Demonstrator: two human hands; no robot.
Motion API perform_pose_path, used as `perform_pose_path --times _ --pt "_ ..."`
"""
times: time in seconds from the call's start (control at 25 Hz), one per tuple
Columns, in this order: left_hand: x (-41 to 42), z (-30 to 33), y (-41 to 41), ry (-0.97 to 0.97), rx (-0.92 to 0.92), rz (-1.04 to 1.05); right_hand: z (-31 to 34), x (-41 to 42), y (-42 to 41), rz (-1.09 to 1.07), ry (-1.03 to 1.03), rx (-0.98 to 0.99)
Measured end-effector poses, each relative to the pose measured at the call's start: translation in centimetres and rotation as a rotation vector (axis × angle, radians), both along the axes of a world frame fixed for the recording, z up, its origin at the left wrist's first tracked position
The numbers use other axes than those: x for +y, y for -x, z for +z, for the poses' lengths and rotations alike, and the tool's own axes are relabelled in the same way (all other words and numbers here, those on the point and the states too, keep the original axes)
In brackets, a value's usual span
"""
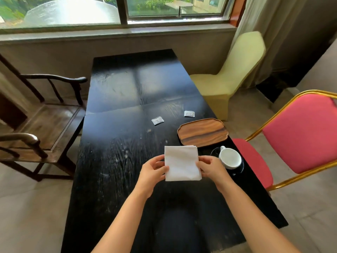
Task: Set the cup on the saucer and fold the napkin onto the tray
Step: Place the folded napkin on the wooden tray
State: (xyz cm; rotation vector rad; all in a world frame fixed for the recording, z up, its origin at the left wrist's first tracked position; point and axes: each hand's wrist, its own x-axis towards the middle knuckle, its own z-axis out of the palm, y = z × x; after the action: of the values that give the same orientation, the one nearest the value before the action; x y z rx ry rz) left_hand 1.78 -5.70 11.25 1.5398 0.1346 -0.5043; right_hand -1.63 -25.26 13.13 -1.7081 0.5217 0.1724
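1. Left hand [153,170] pinching the near-left edge of the napkin [181,163]; right hand [209,168] pinching its right edge, thumb on top.
2. Napkin white, already a layered square, held just above the black table [113,143], no marked long axis.
3. White cup [230,158] just right of the right hand, seated on the dark glassy saucer [215,152], handle pointing far.
4. Wooden tray [202,132] bare, far and slightly right of the napkin, long axis left to right; right hand nearer, so a short push away and right.
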Motion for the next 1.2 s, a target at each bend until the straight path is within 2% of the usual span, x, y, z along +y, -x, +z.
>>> perform_pose_path --times 0.36,0.52,0.68,0.88,1.2 --pt "-8.3 -1.6 -6.0 -0.090 -0.042 0.051 -2.6 -8.5 -7.8 0.004 -0.040 -0.009" --pt "-13.9 -3.1 -9.4 -0.152 -0.045 0.162 -4.7 -13.9 -13.2 0.084 -0.008 0.005" --pt "-17.3 -5.9 -13.5 -0.215 -0.070 0.224 -7.7 -17.0 -18.3 0.147 0.060 0.010" --pt "-20.3 -12.3 -18.2 -0.298 -0.095 0.275 -13.9 -19.3 -23.5 0.169 0.151 0.029" --pt "-22.3 -17.7 -20.1 -0.443 -0.184 0.277 -18.9 -20.8 -25.1 0.178 0.345 -0.046"
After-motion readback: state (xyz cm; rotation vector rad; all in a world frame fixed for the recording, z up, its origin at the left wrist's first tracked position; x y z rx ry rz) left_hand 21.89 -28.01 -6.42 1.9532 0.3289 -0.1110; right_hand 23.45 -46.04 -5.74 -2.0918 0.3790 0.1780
